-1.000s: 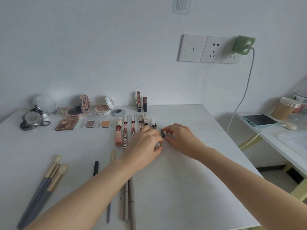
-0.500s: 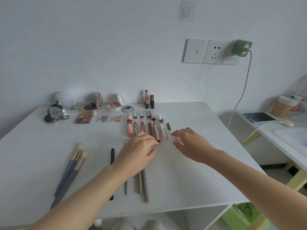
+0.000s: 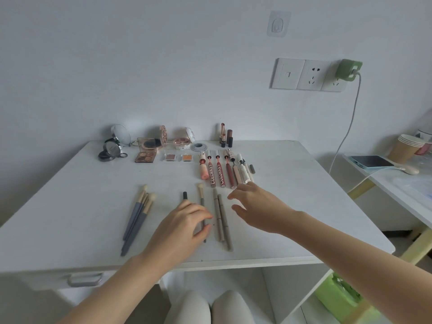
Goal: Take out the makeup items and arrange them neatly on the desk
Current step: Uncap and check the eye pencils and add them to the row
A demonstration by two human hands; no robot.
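head view: the left hand hovers low over the white desk, fingers loosely curled, thumb near a thin brush; whether it pinches the brush cannot be told. the right hand is spread, holding nothing, just right of two taupe pencils. a row of lip tubes lies beyond the hands, grey brushes at left, palettes near the wall.
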